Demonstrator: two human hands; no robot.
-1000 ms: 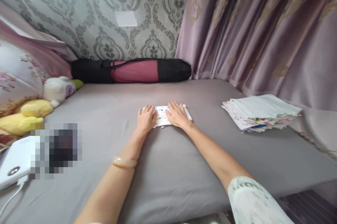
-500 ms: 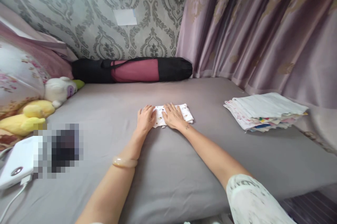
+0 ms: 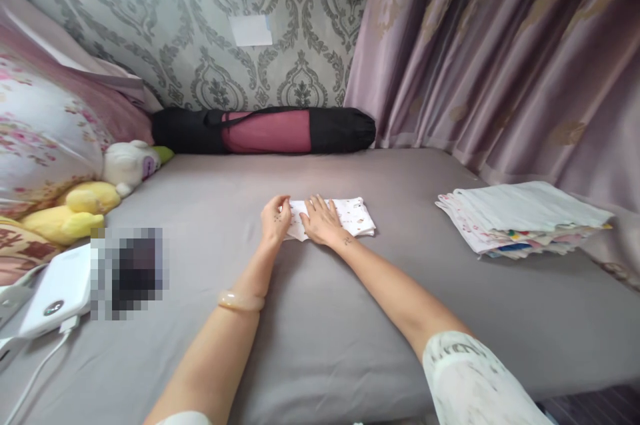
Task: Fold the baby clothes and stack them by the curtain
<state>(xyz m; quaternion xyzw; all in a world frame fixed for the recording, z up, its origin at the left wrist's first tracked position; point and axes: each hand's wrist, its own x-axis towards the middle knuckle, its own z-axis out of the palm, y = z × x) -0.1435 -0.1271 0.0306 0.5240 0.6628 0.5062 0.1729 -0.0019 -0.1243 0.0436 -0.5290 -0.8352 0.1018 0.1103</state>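
Observation:
A small folded white cloth (image 3: 356, 215) with a scattered print lies on the grey bed sheet (image 3: 325, 318) in the middle. My right hand (image 3: 321, 220) rests flat on its top, fingers spread. At the cloth's left edge my left hand (image 3: 277, 217) is closed, thumb and fingers pinched together on the edge; the fingertips are partly hidden. A beige bangle (image 3: 241, 301) circles my left forearm.
To the right stands a stack of folded cloths (image 3: 530, 208). A black and red roll bag (image 3: 265, 130) lies along the wall. Plush toys (image 3: 127, 165), a white power bank (image 3: 57, 292) with a cable and a blurred-out item are at left.
My left hand has gone from lying spread on the cloth to a pinch at its left edge. My right hand has shifted slightly left over the cloth. The view has turned a little left.

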